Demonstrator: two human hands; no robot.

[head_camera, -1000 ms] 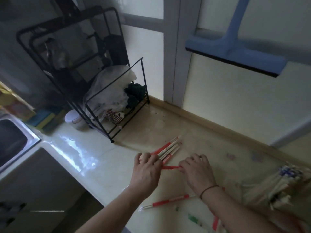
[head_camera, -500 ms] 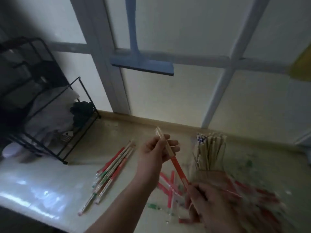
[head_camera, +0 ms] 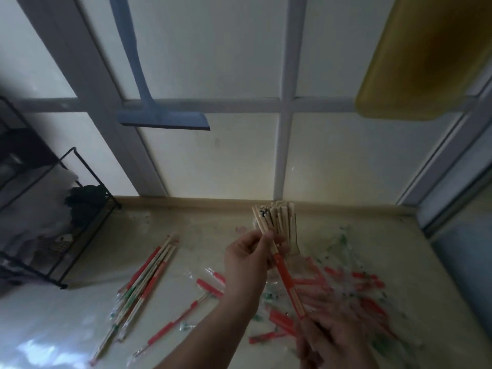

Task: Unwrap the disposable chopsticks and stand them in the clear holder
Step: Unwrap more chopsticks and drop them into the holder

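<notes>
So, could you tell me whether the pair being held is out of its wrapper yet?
Partly out. Bare wood shows above the left hand, while the red wrapper covers the rest down to the right hand.

Home kitchen: countertop (head_camera: 218, 227), dish rack (head_camera: 66, 209).

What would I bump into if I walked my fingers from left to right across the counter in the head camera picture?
Black wire rack → bundle of still-wrapped chopsticks with red and green sleeves → left hand pinching a red-sleeved chopstick pair → scattered pile of torn red and green wrappers.
</notes>
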